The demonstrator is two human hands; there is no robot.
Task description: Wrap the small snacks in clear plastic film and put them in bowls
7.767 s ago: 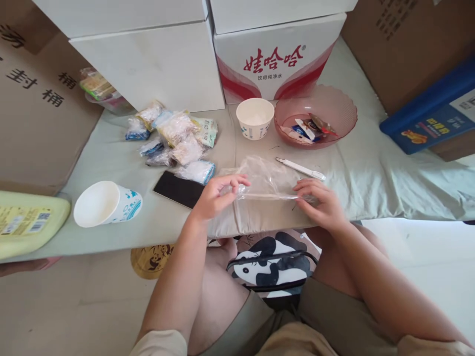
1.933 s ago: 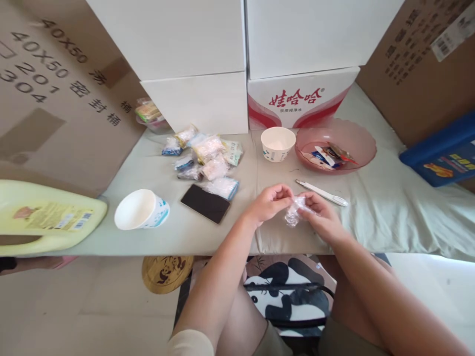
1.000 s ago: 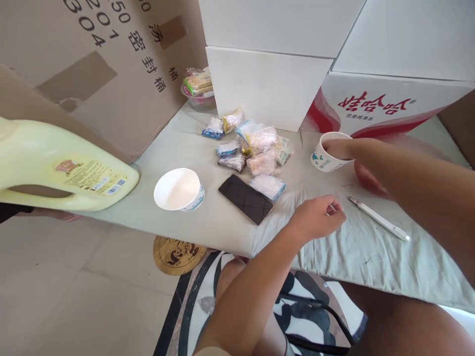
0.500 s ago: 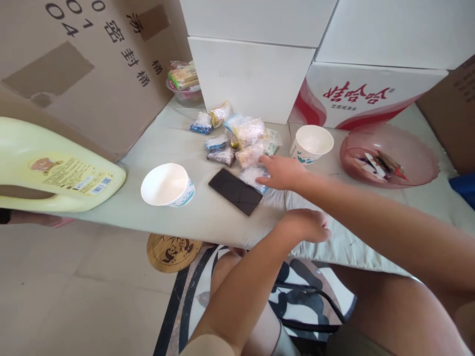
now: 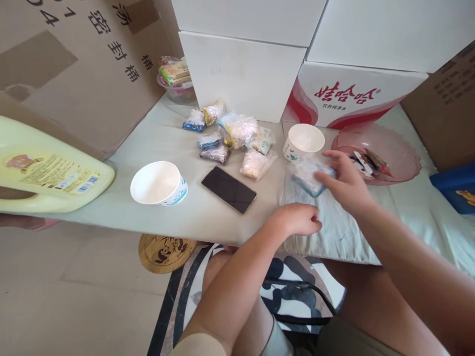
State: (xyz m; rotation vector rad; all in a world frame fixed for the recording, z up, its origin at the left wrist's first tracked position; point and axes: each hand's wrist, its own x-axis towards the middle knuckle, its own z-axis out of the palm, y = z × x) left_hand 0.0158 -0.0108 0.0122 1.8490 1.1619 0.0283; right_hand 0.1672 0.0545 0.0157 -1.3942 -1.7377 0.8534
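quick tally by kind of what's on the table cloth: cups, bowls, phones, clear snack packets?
White paper cups: 2, one near the left edge, one by the bowl.
Pink translucent plastic bowl: 1.
Black smartphone: 1.
Clear plastic snack packets: about 8, one blurred in the right hand, the rest in a pile; overlap blurs the count.
Total: about 12.

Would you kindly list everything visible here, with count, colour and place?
Clear plastic snack packet with blue edge: one, in the right hand.
Small clear snack packets: about eight, piled mid-table.
White paper cups: two, one on its side at left, one upright by the bowl.
Black smartphone: one, flat, table front.
Pink translucent plastic bowl: one, right, holding wrappers.
Pale yellow plastic jug: one, far left.
White cartons: several, stacked behind.
Brown cardboard boxes: left and right.
Pale green cloth-covered table: one.
Right hand: holding the packet.
Left hand: closed, at table edge.
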